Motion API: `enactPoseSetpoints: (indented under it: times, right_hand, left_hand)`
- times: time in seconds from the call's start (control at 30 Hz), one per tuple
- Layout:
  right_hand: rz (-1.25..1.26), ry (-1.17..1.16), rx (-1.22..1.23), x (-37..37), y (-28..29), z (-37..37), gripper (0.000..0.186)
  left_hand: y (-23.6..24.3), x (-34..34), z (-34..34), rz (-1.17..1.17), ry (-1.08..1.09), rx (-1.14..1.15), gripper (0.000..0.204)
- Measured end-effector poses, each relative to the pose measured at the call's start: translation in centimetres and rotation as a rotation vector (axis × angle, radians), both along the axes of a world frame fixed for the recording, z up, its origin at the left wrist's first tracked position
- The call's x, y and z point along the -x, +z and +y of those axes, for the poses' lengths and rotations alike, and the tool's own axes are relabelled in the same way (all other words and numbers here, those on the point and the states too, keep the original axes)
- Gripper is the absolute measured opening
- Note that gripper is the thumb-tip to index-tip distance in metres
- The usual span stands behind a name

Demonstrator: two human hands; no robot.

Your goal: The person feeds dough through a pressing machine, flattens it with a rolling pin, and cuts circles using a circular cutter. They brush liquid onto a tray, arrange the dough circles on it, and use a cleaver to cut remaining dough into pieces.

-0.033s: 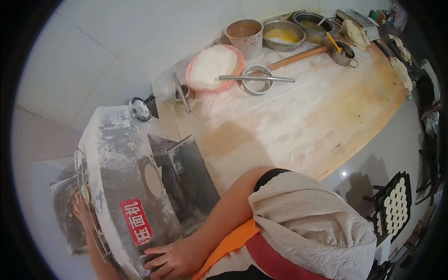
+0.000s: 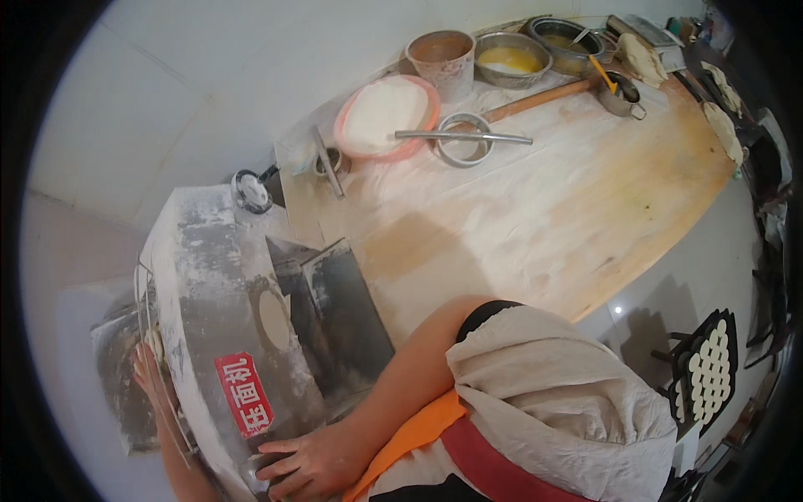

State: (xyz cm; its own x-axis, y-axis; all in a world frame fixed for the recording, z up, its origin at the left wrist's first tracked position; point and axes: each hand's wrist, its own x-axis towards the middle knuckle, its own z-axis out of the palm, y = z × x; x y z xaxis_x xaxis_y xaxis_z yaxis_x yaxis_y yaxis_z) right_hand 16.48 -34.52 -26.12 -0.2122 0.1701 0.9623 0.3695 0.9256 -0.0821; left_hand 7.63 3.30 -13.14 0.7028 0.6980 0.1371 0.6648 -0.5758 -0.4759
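Note:
A floury grey metal dough-pressing machine (image 2: 226, 309) with a red label stands in front of me at the left. My left hand (image 2: 147, 378) is on its far left side, beside a wire guard (image 2: 171, 402) and a metal tray (image 2: 121, 393). Its fingers are stretched out next to a strip of pale dough (image 2: 154, 341), partly hidden by the guard. My right hand (image 2: 311, 465) rests with spread fingers against the machine's near end; what lies under the fingertips is hidden. A dark metal chute (image 2: 347, 309) sits on the machine's right side.
Along the back of the floured wooden table (image 2: 535, 209) stand a pink basin of flour (image 2: 385, 117), a floury bucket (image 2: 442, 63), bowls of yellow liquid (image 2: 510, 63), a sieve (image 2: 465, 149) with a metal rod across it, and a rolling pin (image 2: 539, 99). Dough rounds fill a black tray (image 2: 709, 368) at right.
The whole view has shifted very slightly, so the table things sit a little higher. Both hands keep their places at the machine.

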Motion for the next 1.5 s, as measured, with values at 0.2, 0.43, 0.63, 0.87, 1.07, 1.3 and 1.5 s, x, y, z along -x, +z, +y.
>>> enactPoseSetpoints:
  times: [0.2,0.43,0.63,0.87,1.07,1.3,1.5]
  right_hand:
    - [-0.078,0.055,0.038,0.1,-0.3,0.7,0.037]
    - [0.465,-0.520,0.282,-10.6,-7.6,4.0,0.046]
    - [1.273,-0.531,1.296,-15.6,-23.5,11.6,0.058]
    - [1.147,-0.238,1.495,-16.1,-23.5,15.6,0.057]
    - [1.042,-0.422,1.493,-15.1,-24.9,15.0,0.045]
    - [1.106,-0.458,1.448,-15.0,-24.3,13.7,0.036]
    - [1.154,-0.551,1.375,-14.8,-23.6,10.8,0.034]
  left_hand:
    - [-3.8,5.6,6.4,-0.561,-0.221,0.523,0.059]
    - [-3.3,0.9,-2.7,0.039,-0.433,-0.031,0.063]
    - [-3.8,-0.7,-5.0,-0.621,-0.287,0.679,0.063]
    - [-3.9,-1.8,-3.4,-0.782,-0.142,0.890,0.060]
    - [-3.2,-1.1,-3.0,-0.718,-0.120,0.811,0.058]
    - [-4.6,-2.3,-3.5,-0.303,-0.297,0.465,0.055]
    - [-2.6,-2.7,-5.9,0.094,-0.508,0.091,0.053]
